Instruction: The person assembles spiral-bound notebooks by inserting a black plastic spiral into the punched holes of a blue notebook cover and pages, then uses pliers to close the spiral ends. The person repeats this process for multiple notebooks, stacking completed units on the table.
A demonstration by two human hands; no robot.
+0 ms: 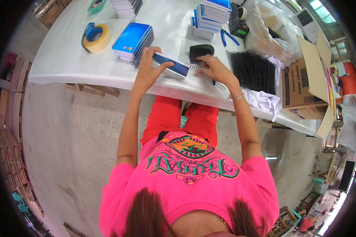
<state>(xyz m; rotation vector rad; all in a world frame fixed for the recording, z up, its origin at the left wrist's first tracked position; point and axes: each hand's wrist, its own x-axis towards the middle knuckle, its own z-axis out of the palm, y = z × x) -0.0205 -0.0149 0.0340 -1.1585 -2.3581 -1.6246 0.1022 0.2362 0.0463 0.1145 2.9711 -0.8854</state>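
My left hand (148, 71) is closed on a small blue-covered notebook (178, 68), tilted up on its edge over the front of the table. A dark spiral binding coil (217, 83) runs from the notebook's right end toward the lower right. My right hand (217, 71) pinches this coil near its middle, with thumb and fingers together. Just beyond the right fingertips sits a small black block-like object (201, 50). Behind my left hand lies a stack of blue spiral notebooks (133, 36). To the right of my right hand is a heap of black coils (251, 73).
A roll of tape in a blue holder (95, 38) lies left. Farther back are more stacked notebooks (210, 19), blue-handled pliers (228, 38), a black tape dispenser (238, 21) and a plastic bag (271, 19). An open cardboard box (302, 89) and crumpled paper (263, 102) stand right.
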